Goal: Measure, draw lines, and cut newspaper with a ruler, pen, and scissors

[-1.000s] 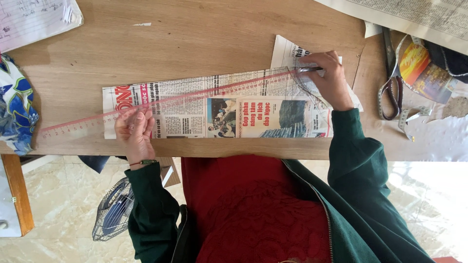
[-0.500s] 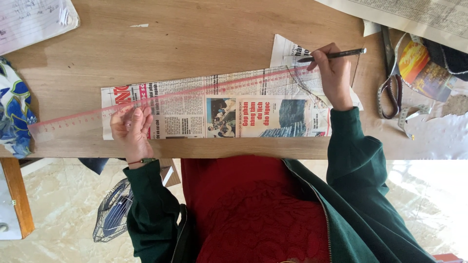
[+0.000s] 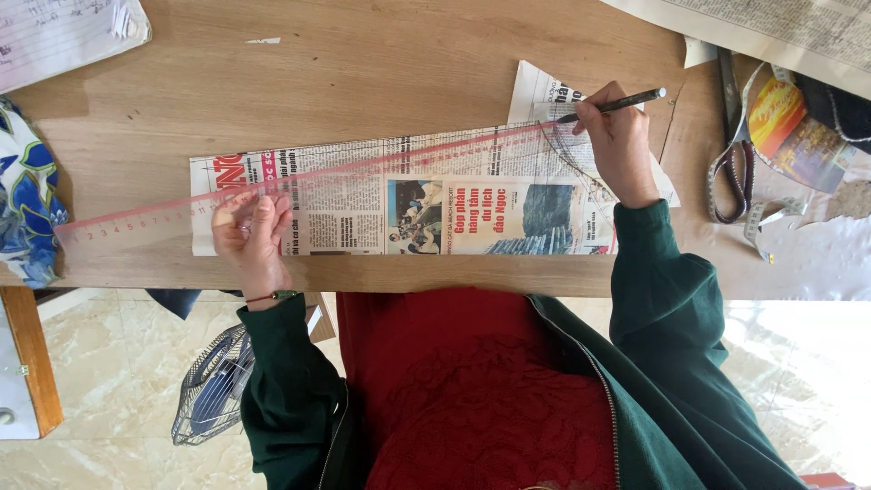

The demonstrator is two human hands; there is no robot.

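Over at the left edge of the table (image 3: 363, 73), a blue patterned cloth (image 3: 27, 195) hangs partly off the side, and the pink see-through ruler (image 3: 299, 177) starts just beside it, slanting up across the folded newspaper (image 3: 435, 204) toward the far right. My left hand (image 3: 252, 238) is pressing down flat on the ruler near the newspaper's left end, fingers spread on it, not wrapped around anything. The newspaper lies along the near edge of the table, right in front of me. At its right end my right hand (image 3: 617, 145) is clenched around a dark pen (image 3: 615, 104), tip down at the ruler's upper end where curved lines are drawn on the paper. Further right, near the table's right edge, lie scissors (image 3: 730, 172) and a measuring tape (image 3: 767, 218).
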